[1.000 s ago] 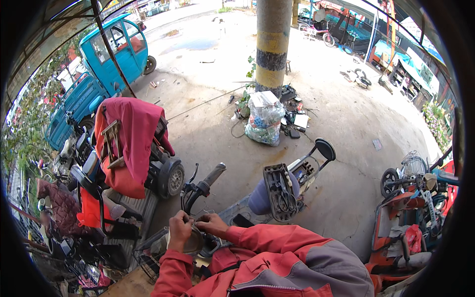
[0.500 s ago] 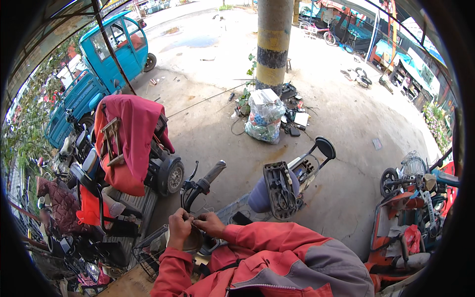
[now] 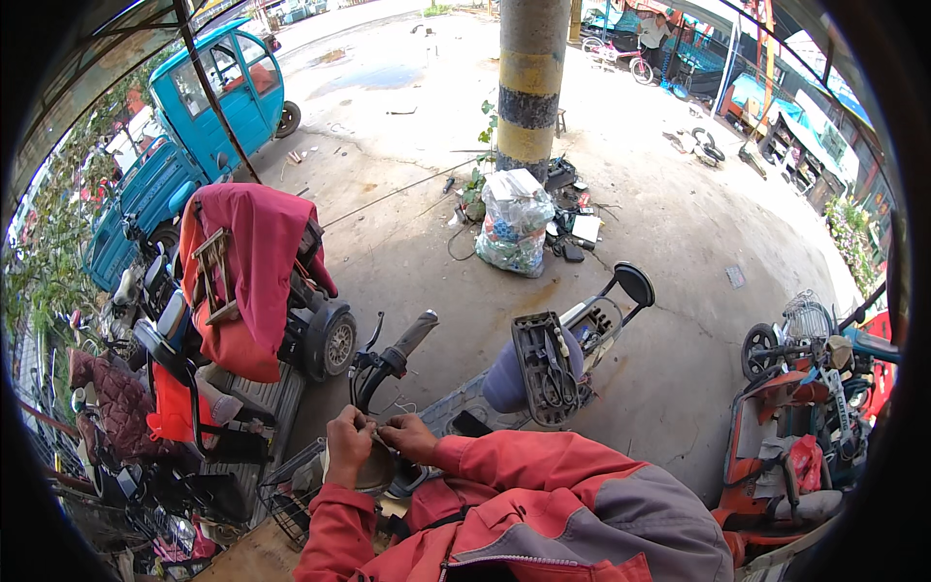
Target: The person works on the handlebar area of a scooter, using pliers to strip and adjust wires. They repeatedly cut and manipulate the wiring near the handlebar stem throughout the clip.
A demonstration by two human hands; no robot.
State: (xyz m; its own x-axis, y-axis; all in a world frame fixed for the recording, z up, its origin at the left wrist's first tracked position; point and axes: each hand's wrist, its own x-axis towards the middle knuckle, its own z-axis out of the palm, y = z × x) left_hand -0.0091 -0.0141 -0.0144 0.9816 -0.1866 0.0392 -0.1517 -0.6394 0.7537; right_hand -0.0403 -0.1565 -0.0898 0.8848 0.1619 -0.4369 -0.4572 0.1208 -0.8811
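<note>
Both hands are together just behind a scooter's handlebar (image 3: 415, 339), above a round, dull-coloured part (image 3: 376, 469). My left hand (image 3: 347, 448) has its fingers bent into a pinch. Close beside it, my right hand (image 3: 411, 439) pinches too, with thumb and forefinger toward the left fingertips. Whatever lies between the fingers is too small to make out. A thin pale wire (image 3: 402, 406) shows by the handlebar. To the right, a dark tool tray (image 3: 549, 373) holding pliers and other hand tools rests on the scooter's purple seat (image 3: 504, 380). A black phone-like slab (image 3: 472, 424) lies nearer.
At left stands a mobility scooter draped with a red cover (image 3: 257, 262); a blue three-wheeler (image 3: 213, 107) is behind it. A striped pillar (image 3: 529, 107) rises ahead, a bag of bottles (image 3: 514, 233) at its foot. An orange, partly stripped vehicle (image 3: 742, 456) stands at right.
The view has shifted slightly. My two hands stay at the same place with their fingertips close together, and only small finger movement shows.
</note>
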